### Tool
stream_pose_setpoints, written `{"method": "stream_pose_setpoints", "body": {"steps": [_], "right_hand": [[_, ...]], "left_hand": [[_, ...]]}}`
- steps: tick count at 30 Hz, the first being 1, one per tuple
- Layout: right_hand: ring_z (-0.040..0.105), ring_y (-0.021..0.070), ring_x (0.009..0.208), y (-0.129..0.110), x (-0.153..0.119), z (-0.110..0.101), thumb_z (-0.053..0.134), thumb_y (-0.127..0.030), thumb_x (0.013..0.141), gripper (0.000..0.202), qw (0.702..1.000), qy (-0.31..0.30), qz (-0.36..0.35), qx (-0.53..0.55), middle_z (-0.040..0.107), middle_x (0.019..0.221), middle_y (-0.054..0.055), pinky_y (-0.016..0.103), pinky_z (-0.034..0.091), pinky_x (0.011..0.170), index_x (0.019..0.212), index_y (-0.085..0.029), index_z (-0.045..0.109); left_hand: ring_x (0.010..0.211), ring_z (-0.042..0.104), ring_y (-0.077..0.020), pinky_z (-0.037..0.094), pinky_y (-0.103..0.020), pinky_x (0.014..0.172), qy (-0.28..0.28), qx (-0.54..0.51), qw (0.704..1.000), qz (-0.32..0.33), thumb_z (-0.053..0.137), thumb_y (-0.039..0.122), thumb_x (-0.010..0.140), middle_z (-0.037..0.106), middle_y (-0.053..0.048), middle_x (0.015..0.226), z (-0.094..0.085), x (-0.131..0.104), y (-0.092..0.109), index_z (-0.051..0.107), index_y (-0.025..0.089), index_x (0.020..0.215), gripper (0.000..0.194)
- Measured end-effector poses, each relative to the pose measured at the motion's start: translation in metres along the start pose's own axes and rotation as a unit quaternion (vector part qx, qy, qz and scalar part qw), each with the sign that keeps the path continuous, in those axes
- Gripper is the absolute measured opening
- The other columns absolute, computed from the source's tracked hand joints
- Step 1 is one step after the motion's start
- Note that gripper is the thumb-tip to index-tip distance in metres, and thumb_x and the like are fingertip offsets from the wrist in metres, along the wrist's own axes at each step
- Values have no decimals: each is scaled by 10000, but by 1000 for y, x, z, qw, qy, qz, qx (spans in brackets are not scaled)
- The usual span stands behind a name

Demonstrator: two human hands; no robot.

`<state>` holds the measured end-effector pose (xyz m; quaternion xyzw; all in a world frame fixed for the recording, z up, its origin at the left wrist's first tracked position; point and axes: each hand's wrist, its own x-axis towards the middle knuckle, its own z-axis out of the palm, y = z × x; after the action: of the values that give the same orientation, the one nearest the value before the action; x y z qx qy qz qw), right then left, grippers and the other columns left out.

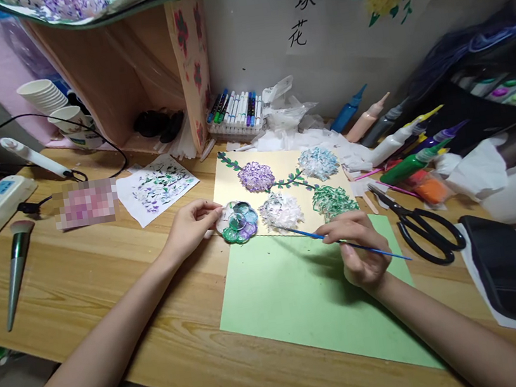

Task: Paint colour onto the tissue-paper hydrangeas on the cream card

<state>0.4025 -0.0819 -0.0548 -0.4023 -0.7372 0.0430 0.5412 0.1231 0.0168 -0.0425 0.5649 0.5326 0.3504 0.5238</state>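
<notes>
My left hand (194, 223) pinches the left edge of a small flower-shaped palette (238, 222) smeared with green, purple, blue and white paint. Held in my right hand (359, 246) is a thin blue brush (366, 247), its tip at the lower edge of a white textured flower (281, 211). That flower is on a pale yellow sheet (228, 183), along with a purple flower (256, 176), a blue-white one (318, 163), a green one (333, 201) and a leafy stem. A light green sheet (296, 297) lies under my right hand, in front of the yellow one.
Black scissors (429, 230) and a dark phone-like object (514, 273) lie at the right. Behind them are paint bottles (414, 164). A marker box (237, 132) stands at the back; a paint-marked paper (159, 188) and a makeup brush (19, 265) are at the left.
</notes>
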Motion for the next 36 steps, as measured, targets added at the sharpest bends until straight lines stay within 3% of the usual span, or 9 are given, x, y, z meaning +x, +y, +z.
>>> {"method": "stream_pose_setpoints", "body": {"steps": [8,19,25,30,36], "right_hand": [[617,187,807,-19,6,15,500,-57,820,307,993,-114,-21,-3,749,909,18,337,487,705,1030,-242,625],[608,186,896,-19,3,21,497,-76,870,300,991,-130,5,-42,730,969,27,337,428,784,1104,-228,607],[609,187,904,-18,3,24,502,-93,881,286,987,-149,8,-52,728,969,22,341,412,797,1110,-236,599],[612,191,878,-20,5,23,496,-80,874,305,990,-126,0,-58,732,941,10,344,408,778,1105,-251,599],[618,191,889,-20,4,23,494,-90,881,286,986,-151,-5,-62,735,948,13,346,411,793,1101,-249,587]], "left_hand": [[658,615,-143,484,-235,576,21,-12,1000,14,746,429,690,701,-53,802,0,-2,1,679,132,863,350],[776,694,-188,551,-265,695,73,12,993,92,738,400,752,742,-75,881,0,-12,7,710,140,876,290],[737,705,-179,542,-234,626,85,28,990,106,724,345,764,758,-72,857,1,-14,12,721,140,857,225],[747,713,-190,555,-246,638,92,43,989,109,719,328,769,765,-71,857,1,-17,14,727,146,844,197],[736,717,-180,560,-242,653,98,54,986,125,715,295,774,766,-64,844,1,-17,15,730,147,840,163]]}}
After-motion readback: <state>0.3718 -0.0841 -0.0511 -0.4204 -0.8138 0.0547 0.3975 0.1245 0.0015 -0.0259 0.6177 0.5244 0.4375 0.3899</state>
